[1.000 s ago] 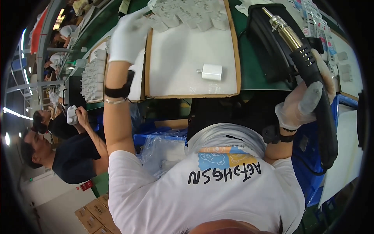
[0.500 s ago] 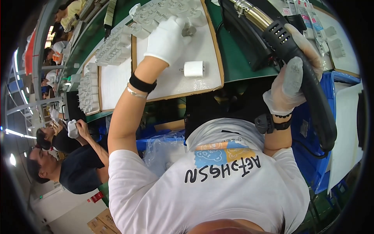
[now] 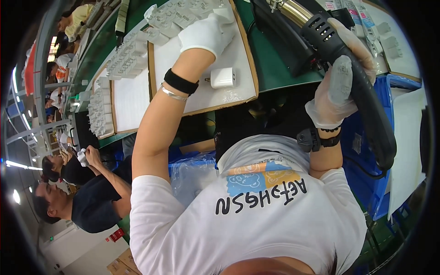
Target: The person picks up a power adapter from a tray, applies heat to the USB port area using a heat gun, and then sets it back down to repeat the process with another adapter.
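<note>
Head view: the largest thing near the left hand (image 3: 204,36) is a card-edged tray (image 3: 199,103) with a white lining, spread beneath that hand and running back toward the body. A black hot-air gun (image 3: 369,103) fills the right hand (image 3: 337,89), whose gloved fingers and thumb wrap the grip; its metal barrel slants up and to the left, forward of that hand. A black box (image 3: 277,41) sits between the two hands, farther out than the right one. White charger blocks (image 3: 172,25) stand crowded beside the left hand, to its left and just beyond it.

The left hand's fingers bend away under the white glove; whether they pinch a block or are merely curled, I cannot tell. The smallest is a lone white charger (image 3: 223,78), lying on the tray bodyward and slightly right of the left hand, apart from it. Its long axis runs roughly crosswise, prongs toward the left wrist. The left hand is clearly nearer; the right is well off to the charger's right.
</note>
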### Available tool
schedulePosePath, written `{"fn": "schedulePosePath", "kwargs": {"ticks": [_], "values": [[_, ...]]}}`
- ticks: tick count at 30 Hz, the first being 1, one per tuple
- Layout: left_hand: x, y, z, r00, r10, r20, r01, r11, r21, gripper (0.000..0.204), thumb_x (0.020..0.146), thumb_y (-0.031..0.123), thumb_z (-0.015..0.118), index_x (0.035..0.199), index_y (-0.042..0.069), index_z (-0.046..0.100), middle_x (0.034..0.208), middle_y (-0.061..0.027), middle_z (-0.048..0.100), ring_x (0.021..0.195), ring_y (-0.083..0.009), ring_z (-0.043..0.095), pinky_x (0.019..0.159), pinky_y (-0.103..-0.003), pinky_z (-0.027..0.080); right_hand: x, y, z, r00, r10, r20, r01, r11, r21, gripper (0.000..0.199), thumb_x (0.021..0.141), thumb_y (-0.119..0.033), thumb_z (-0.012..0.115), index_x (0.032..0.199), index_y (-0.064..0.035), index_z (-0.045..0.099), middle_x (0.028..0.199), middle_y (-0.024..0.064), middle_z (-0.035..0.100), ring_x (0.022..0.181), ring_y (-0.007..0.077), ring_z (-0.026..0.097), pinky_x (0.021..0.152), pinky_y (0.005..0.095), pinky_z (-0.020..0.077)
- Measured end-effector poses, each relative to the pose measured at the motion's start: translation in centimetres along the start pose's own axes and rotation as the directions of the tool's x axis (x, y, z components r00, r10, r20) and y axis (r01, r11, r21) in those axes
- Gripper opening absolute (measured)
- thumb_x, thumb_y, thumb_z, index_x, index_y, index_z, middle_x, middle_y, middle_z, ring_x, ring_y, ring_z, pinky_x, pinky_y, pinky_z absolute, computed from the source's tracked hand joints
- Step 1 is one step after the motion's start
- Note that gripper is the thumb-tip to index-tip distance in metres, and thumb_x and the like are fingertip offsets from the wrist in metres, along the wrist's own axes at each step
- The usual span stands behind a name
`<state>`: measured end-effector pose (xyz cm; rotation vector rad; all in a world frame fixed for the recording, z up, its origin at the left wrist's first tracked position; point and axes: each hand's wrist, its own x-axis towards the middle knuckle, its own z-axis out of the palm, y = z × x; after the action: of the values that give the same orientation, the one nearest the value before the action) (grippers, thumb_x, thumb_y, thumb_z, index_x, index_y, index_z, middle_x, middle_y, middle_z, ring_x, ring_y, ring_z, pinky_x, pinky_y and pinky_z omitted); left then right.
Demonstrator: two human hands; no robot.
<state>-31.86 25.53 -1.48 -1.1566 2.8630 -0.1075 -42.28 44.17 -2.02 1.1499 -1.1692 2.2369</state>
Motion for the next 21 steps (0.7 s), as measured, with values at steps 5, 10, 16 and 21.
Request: {"fn": "schedulePosePath", "kwargs": {"ticks": [5,10,16,21], "values": [[-1.7,-3.5,1.4,0.992,0.076,-0.099,-0.095,0.975,-0.202,0.054,0.074,0.039,0.061,0.114,0.005,0.049,0.101,-0.0161,0.059,0.092,-0.0291,0.058,0.075,-0.035,0.047,0.2,-0.1,-0.6,0.999,0.025,0.031,-0.026,0.999,0.029,0.036,0.079,-0.029,0.062,0.097,0.0007,0.054,0.099,0.0223,0.06,0.094,0.0281,0.06,0.089,0.0392,0.0436],[-7.6,-4.7,-0.3,0.969,0.008,-0.247,-0.192,0.652,-0.733,0.054,0.07,0.012,0.07,0.118,0.005,0.046,0.109,-0.0097,0.053,0.102,-0.0214,0.052,0.081,-0.031,0.045,0.2,-1.2,-0.5,0.991,0.133,0.012,-0.134,0.987,0.084,0.038,0.08,-0.033,0.06,0.095,0.0016,0.054,0.095,0.0228,0.06,0.088,0.028,0.06,0.083,0.037,0.047],[-13.7,-4.0,-0.2,0.99,-0.047,-0.136,-0.126,0.177,-0.976,0.054,0.069,0.004,0.07,0.117,0.004,0.046,0.111,-0.0055,0.05,0.103,-0.0166,0.049,0.085,-0.029,0.044,-0.2,-3.4,-2.1,0.946,0.254,0.202,-0.284,0.949,0.134,0.044,0.079,-0.04,0.057,0.093,0.0021,0.055,0.089,0.023,0.06,0.075,0.0255,0.058,0.07,0.0337,0.0477],[-16.0,-3.4,1.3,0.991,-0.097,-0.095,-0.08,0.149,-0.986,0.054,0.068,0.003,0.071,0.116,0.004,0.046,0.11,-0.0047,0.05,0.103,-0.0148,0.05,0.085,-0.028,0.044,-0.1,-3.3,-2.2,0.795,0.266,0.545,-0.409,0.898,0.159,0.046,0.077,-0.043,0.056,0.089,0.0017,0.056,0.082,0.021,0.06,0.072,0.0255,0.058,0.066,0.0336,0.0473]]}}
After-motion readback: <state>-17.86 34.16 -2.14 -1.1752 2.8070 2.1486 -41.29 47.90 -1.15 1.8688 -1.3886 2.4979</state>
